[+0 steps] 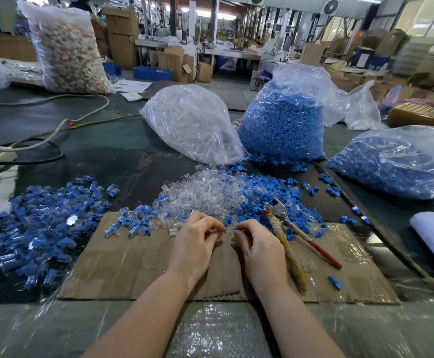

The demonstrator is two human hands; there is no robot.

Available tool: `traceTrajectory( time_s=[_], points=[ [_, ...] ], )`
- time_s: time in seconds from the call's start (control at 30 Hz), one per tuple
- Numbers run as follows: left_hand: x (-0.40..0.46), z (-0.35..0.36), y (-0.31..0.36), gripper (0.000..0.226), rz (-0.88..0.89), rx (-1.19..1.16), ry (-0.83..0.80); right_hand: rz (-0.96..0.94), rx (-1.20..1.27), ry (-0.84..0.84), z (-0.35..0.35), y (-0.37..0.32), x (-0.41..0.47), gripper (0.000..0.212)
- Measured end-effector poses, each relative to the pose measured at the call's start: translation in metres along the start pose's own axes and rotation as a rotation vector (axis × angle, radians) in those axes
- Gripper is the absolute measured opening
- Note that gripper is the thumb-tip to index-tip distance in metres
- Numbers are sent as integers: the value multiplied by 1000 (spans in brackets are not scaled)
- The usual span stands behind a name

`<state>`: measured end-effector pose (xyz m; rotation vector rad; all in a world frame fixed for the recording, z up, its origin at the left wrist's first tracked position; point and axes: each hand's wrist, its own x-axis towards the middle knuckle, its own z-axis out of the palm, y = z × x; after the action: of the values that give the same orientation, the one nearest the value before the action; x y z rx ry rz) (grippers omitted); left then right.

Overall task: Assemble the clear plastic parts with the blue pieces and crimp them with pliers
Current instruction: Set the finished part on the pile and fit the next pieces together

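Observation:
My left hand [197,241] and my right hand [258,244] meet over a cardboard sheet [138,267], fingertips pinching one small clear plastic part [228,229] between them. Whether a blue piece is in it I cannot tell. Just beyond lies a heap of loose clear parts [205,195], with loose blue pieces [267,195] to its right. Pliers [288,228] with a red handle and a taped handle lie on the cardboard right of my right hand. A pile of joined clear-and-blue parts [40,223] covers the table at the left.
A bag of clear parts [192,122] and two bags of blue pieces [283,120] [397,161] stand behind the heaps. A tall bag of mixed parts [68,47] is far left. Cables [55,125] cross the dark table. One blue piece [335,282] lies alone at the right.

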<state>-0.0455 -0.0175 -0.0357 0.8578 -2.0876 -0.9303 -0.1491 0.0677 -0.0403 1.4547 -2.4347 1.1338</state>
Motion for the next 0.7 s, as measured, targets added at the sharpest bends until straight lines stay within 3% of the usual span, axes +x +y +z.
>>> traceTrajectory(
  time_s=[0.3,0.53,0.7],
  points=[
    [-1,-2,1,4,23,49,-1,-26,-23,-30,-1,0,1,31],
    [-2,-4,-3,23,-45,-120,18,13,38,-14,-3,-1,-1,8],
    [-1,-3,-4,34,-34,-123,10,19,39,-14,-3,-2,0,5]
  ],
)
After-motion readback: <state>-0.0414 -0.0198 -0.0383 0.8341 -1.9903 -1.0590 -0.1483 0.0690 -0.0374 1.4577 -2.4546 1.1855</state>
